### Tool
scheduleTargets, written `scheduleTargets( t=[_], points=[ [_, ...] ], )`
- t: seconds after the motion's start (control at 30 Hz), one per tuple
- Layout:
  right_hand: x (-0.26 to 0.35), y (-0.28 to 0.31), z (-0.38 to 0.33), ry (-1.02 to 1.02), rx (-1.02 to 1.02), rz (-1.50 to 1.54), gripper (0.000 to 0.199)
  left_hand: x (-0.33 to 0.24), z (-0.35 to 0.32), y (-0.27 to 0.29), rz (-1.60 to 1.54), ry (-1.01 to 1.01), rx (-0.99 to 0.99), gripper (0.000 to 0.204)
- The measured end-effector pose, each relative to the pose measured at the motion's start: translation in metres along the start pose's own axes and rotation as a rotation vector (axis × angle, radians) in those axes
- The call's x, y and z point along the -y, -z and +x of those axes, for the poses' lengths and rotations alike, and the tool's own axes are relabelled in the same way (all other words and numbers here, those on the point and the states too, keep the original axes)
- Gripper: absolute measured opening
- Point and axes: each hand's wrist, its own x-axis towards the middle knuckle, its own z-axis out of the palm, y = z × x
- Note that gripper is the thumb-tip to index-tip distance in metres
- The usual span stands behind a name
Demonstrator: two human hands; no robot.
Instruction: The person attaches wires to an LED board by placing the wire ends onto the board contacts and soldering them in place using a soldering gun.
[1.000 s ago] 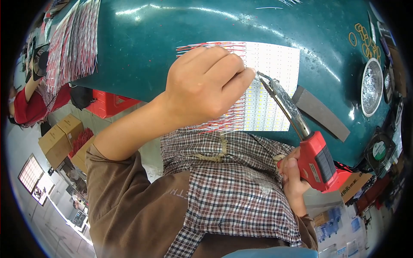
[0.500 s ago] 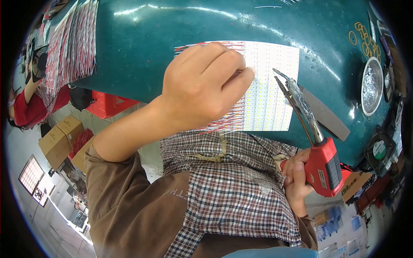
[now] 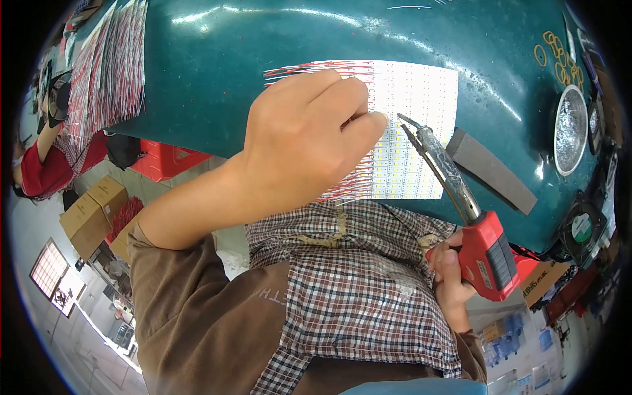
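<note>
A white panel of LED strips point(image 3: 411, 164) lies on the green table, with red and white wires point(image 3: 352, 187) along its left edge. Over that wired edge is my left hand point(image 3: 309, 125), its fingers closed in a pinch; what they hold is hidden. My right hand point(image 3: 451, 280) grips a red soldering gun point(image 3: 487, 257) by its handle. The gun's thin tip reaches over the panel, a short way right of my left fingertips. A long grey block point(image 3: 494, 172) lies under and right of the gun's barrel.
A silvery metal bowl point(image 3: 569, 131) and several yellow rubber bands point(image 3: 560, 71) are at the right of the table point(image 3: 210, 72). At the far left hangs a bundle of red and white wires point(image 3: 108, 72). A small black fan point(image 3: 580, 229) stands near the right edge. Another person's red sleeve point(image 3: 39, 161) shows at left.
The soldering gun has shifted left, bringing its tip closer to my left fingertips. My left hand has moved only slightly, and its pinch stays closed.
</note>
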Motion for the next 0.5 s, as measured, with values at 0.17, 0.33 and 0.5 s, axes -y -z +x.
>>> scheduleTargets(
  t=[0.17, 0.33, 0.5],
  points=[
    [0.0010, -0.0024, 0.0029, -0.004, -0.023, -0.004, 0.010, -0.0002, 0.0021, -0.0014, -0.034, 0.020, -0.002, 0.023],
    [-0.0027, -0.0005, 0.0032, 0.006, 0.007, -0.025, 0.008, -0.0009, 0.0021, -0.0012, -0.028, 0.028, 0.012, 0.023],
    [0.0005, -0.0020, 0.0031, -0.055, -0.008, -0.023, 0.008, -0.0001, 0.0015, -0.0025, -0.031, 0.026, 0.002, 0.024]
  ],
)
